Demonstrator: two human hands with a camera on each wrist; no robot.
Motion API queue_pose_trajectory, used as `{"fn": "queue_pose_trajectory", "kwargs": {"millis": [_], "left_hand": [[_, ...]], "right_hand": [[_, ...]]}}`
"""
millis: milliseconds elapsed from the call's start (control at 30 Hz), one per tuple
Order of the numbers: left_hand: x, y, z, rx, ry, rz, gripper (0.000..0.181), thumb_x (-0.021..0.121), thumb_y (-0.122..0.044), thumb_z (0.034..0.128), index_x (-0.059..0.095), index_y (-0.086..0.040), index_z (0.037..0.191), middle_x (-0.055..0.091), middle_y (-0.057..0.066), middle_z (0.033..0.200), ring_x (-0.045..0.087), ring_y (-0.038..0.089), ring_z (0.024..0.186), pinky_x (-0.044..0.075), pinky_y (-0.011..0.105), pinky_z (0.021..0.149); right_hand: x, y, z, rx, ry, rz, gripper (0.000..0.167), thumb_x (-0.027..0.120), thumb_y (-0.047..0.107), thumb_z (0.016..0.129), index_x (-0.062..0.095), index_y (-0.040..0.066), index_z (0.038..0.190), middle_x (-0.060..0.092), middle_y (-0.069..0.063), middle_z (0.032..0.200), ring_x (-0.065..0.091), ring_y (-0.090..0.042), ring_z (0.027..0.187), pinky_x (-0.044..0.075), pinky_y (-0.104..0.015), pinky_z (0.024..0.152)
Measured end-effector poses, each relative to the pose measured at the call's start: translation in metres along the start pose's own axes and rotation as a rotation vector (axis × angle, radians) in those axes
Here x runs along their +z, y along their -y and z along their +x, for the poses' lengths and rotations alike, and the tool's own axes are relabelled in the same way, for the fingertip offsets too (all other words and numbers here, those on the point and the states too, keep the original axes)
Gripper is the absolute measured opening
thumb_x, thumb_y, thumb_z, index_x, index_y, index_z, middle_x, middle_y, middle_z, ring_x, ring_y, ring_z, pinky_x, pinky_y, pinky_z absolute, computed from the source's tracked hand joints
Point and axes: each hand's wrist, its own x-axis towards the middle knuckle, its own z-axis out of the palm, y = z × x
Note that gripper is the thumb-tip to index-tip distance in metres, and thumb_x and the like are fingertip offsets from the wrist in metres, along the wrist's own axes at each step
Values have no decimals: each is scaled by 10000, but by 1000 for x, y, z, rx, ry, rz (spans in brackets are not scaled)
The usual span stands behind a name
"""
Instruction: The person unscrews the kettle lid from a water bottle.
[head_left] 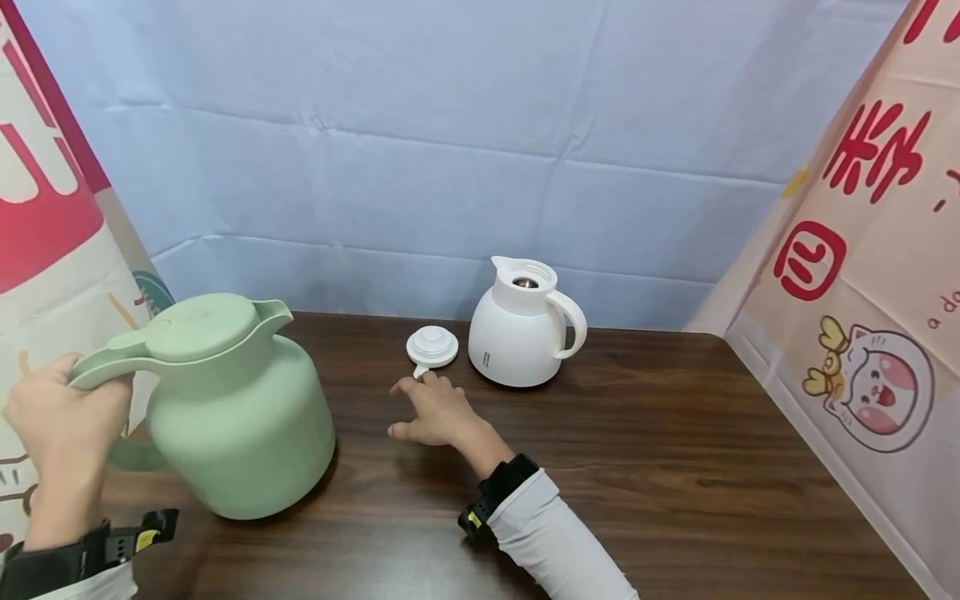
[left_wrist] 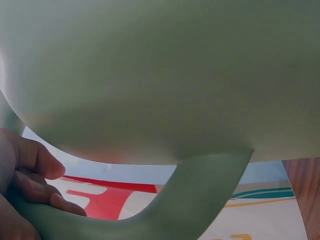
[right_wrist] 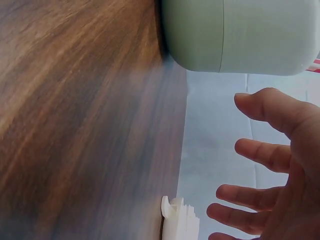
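At the left of the head view stands a large green thermos jug point(head_left: 240, 417) with its lid on and its spout pointing right. My left hand point(head_left: 71, 412) grips the jug's handle point(left_wrist: 200, 195), fingers curled round it. I cannot tell whether the jug's base rests fully on the table. My right hand point(head_left: 438, 412) is spread over the table with nothing in it, just in front of a round white lid point(head_left: 432, 345). Beside that lid, a small white thermos jug point(head_left: 517, 333) stands upright with its mouth uncovered and its handle to the right.
The dark wood table point(head_left: 660, 467) ends at a pale blue cloth point(head_left: 450, 167) behind the white jug. Printed cloths hang at both sides, the right cloth point(head_left: 885, 267) bearing red characters and a cartoon cat.
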Motion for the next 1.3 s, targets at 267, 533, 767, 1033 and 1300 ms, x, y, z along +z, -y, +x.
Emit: {"fn": "queue_pose_trajectory", "kwargs": {"millis": [267,533,767,1033,1300], "left_hand": [[3,1,1,-8,-21,-8,314,458,-61,752,319,-38,471,240,22,380,173,144,370,180,290,528],[11,-8,3,34,-25,-43,278,482,-68,693,333,-62,458,238,12,418,167,100,433,238,274,514],[22,-18,-1,16,-11,-133,324,610,-83,687,391,-64,449,276,-15,409,210,110,451,188,279,452],[38,-36,-6,109,2,-192,299,590,-36,669,385,-67,453,317,38,441,243,177,467,240,322,501],[53,-58,-13,98,35,-224,309,583,-4,689,361,-79,488,279,17,436,219,161,433,186,279,414]], "right_hand": [[-2,-8,-3,25,-1,-6,533,681,415,816,524,229,1290,457,-111,1277,449,-337,1135,377,-508,854],[-9,-18,-8,28,-9,16,546,691,391,814,522,200,1297,455,-143,1279,448,-355,1130,372,-539,844],[-16,-26,-17,30,-14,71,538,699,365,814,524,190,1291,447,-139,1285,447,-354,1134,359,-532,863],[-25,-35,-23,63,-10,103,555,715,362,796,537,157,1281,477,-132,1231,461,-295,1112,377,-517,857],[-32,-48,-30,59,-10,103,559,725,329,791,542,99,1266,508,-130,1229,496,-285,1112,423,-436,853]]}}
